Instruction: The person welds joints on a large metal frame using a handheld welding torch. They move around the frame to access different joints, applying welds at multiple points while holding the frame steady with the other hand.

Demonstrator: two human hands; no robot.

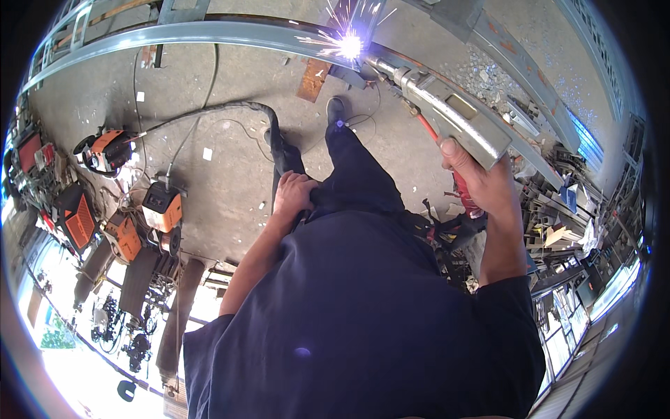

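Observation:
My right hand (474, 174) is closed around the rear of a welding gun (447, 112) with a long, grey, boxy body and a narrow metal nozzle. At the nozzle's tip a bright arc (350, 47) throws sparks onto a grey steel beam (230, 33). A red rod-like part (427, 127) runs beside the gun's body to my thumb. My left hand (293, 192) lies on my left thigh, its fingers loosely bent over the dark trousers. Just ahead of it, a black hose (271, 115) comes down against my left leg.
The hose leads to an orange-and-black wire feeder (105, 152) on the left. Behind it stand orange machines (162, 206). A rusty plate (313, 78) lies under the beam. More steel beams (513, 66) stretch along the right, near piled scrap metal (565, 209). Thin cables cross the concrete floor.

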